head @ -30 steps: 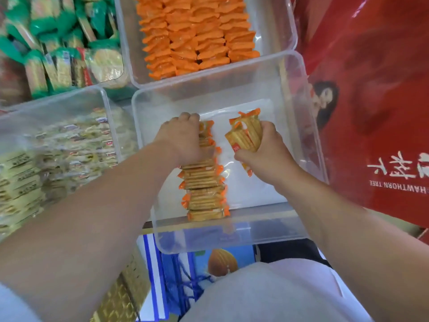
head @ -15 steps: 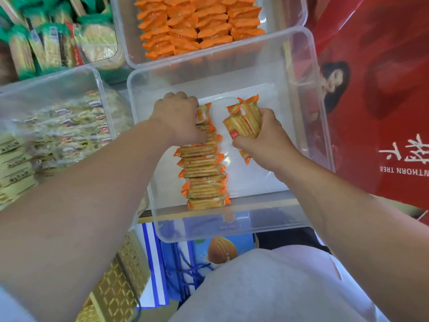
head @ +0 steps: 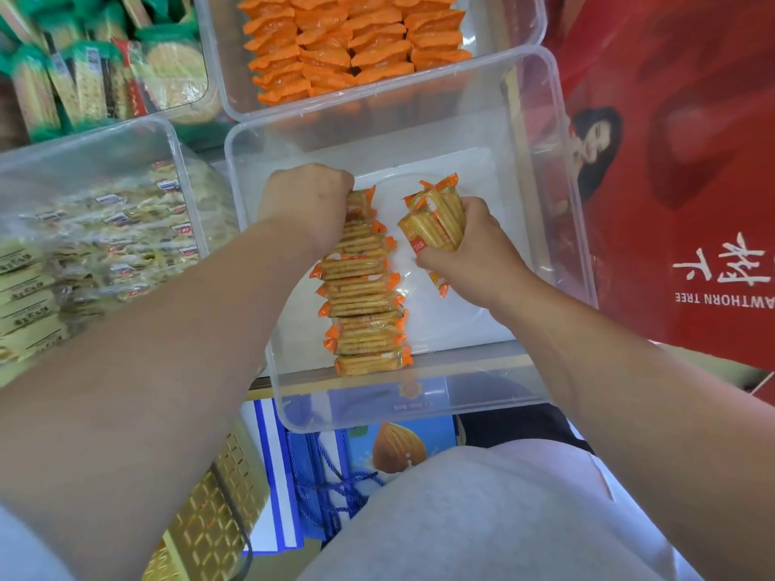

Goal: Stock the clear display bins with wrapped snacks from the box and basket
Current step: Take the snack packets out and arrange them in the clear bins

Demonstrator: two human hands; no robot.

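Entry: I am viewing a glossy red carton (head: 692, 119) beside a rigid clear plastic bin (head: 482, 392) with rounded corners. A row of cracker packs (head: 360, 304), crinkly film with orange ends, is lying on the bin floor. The left hand (head: 306, 203) is curling over the row's far end. The right hand (head: 474, 253) is gripping a bundle of packs (head: 436, 220) just beside the row. Versus half a second ago, both hands are keeping their places. The carton print is reading "AWTHORN TREE", inverted.
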